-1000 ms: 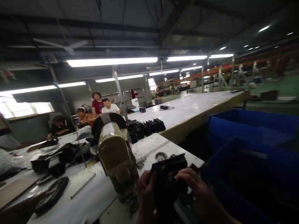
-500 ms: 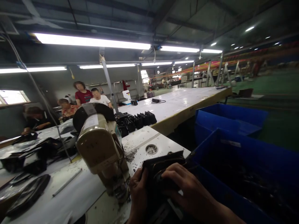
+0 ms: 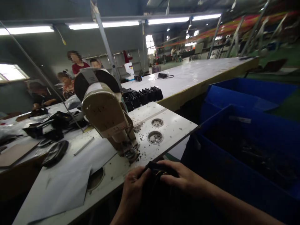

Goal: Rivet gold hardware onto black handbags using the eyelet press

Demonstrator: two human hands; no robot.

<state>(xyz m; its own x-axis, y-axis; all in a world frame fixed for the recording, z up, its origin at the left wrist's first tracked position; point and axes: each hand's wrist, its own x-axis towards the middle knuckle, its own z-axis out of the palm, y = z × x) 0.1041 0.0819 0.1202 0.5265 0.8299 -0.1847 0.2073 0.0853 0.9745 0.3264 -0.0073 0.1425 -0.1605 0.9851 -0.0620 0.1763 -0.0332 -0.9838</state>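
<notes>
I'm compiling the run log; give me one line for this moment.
left hand: grips black gold-trimmed item | right hand: grips same item | beige rounded sewing machine: on white tabletop | blue bins: right

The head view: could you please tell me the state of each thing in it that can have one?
Left hand: closed on the black item
Right hand: closed on the black item
Black item: held in both hands, off the table
Sewing machine: upright; running or not, cannot tell
Machine table: littered with dark bits
White sheet: lying on the table
Tube light: lit
Nearer blue bin: holding dark things
</notes>
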